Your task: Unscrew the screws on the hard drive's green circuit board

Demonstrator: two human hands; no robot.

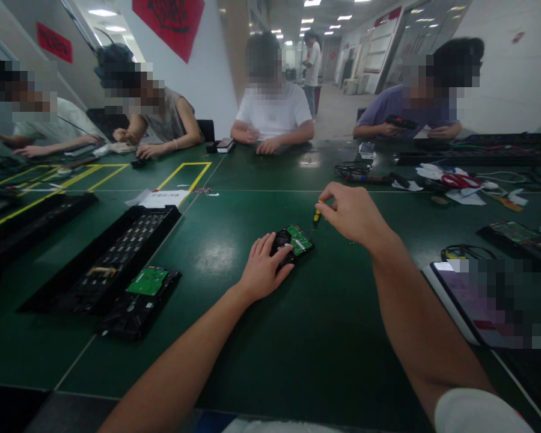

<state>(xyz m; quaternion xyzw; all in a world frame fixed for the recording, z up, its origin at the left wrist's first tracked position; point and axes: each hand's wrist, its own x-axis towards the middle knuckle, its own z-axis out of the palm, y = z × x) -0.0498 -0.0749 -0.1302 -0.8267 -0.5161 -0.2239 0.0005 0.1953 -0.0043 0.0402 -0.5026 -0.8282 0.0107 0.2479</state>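
Note:
A hard drive (301, 239) with a green circuit board lies on the green table in front of me. My left hand (264, 267) rests over its left side, thumb along the near edge and fingers across the dark casing, gripping it against the tabletop. Part of the drive is hidden beneath the fingers. Just beyond its right corner, my right hand (349, 210) pinches a yellow-and-black screwdriver (316, 218), held upright by its top. The screwdriver's tip is too blurred to make out; it seems apart from the drive.
To the left lie a second hard drive (146, 281) and a long black tray (112, 255). A tablet-like screen (482, 307) stands at the right, near a black device with a circuit board (518, 240). Cables and tools (365, 174) lie farther back. Several people sit across the table.

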